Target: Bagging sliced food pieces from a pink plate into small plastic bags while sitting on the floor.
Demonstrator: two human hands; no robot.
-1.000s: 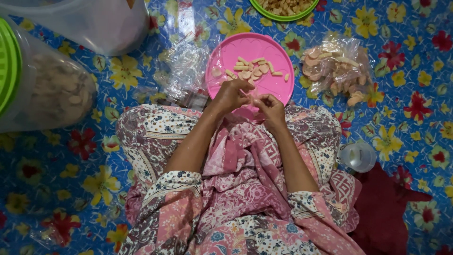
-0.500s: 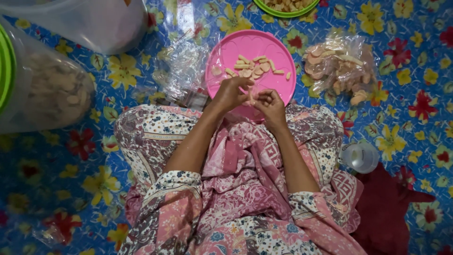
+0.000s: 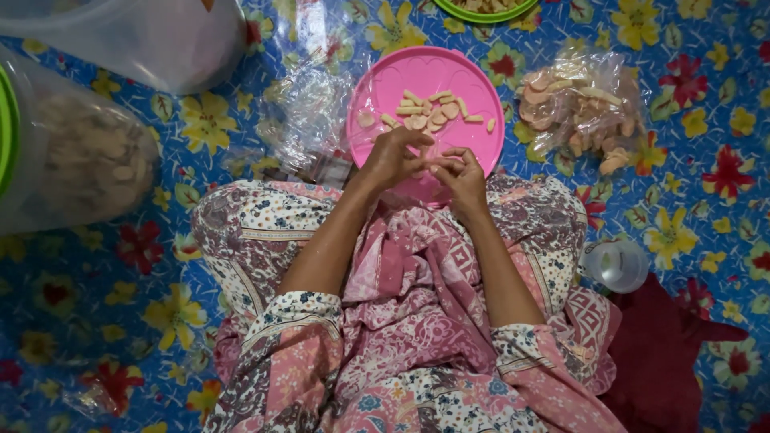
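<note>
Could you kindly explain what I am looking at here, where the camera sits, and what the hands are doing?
There is no machine: a person sits on a blue flowered floor covering, and the camera is worn on their head, looking down over their lap. The left hand and right hand meet, fingertips together, over the near edge of a pink round plate with a small heap of pale cracker pieces. The fingers seem to pinch something small, but it is too tiny to identify. Right of the plate lies a clear bag of similar pieces; left lie crumpled clear plastic and a large clear container with a green lid. A small clear cup sits by the right knee.
</note>
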